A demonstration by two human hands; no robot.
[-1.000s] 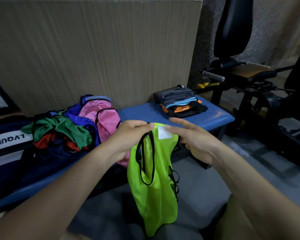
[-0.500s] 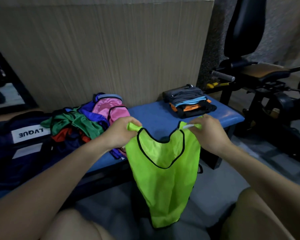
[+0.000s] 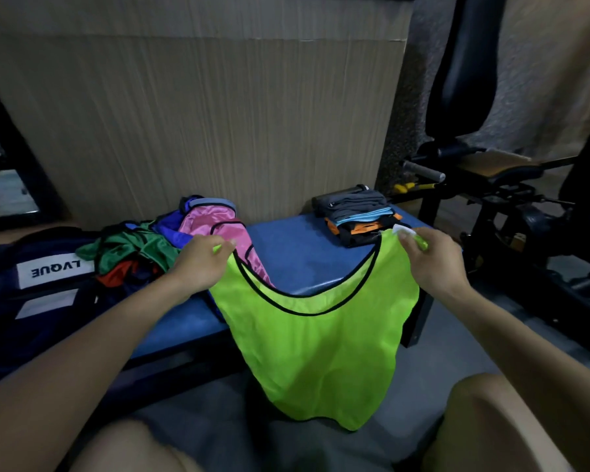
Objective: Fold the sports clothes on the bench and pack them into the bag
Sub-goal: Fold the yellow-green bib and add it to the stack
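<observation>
A person holds a neon-green training bib [image 3: 317, 338] spread in the air at the front edge of a blue bench [image 3: 297, 257], the left hand [image 3: 201, 264] pinching 1 shoulder strap and the right hand [image 3: 430, 260] pinching the other, near a white label [image 3: 402, 230]. The bib hangs flat and open, its hem falling below the bench toward the floor between the person's knees. To the left on the bench lies a heap of unfolded bibs [image 3: 171, 243] in pink, blue, green and red, touching a dark blue bag [image 3: 31, 291] with a white patch. At the far right end sits a stack of folded clothes [image 3: 358, 216]. The step in hand appears to be straightening the bib before its 1st fold. The next move likely calls for laying it flat on the bare stretch of bench between heap and stack, or bringing the 2 straps together, keeping the slippery fabric square. Much of the task seems to remain.
</observation>
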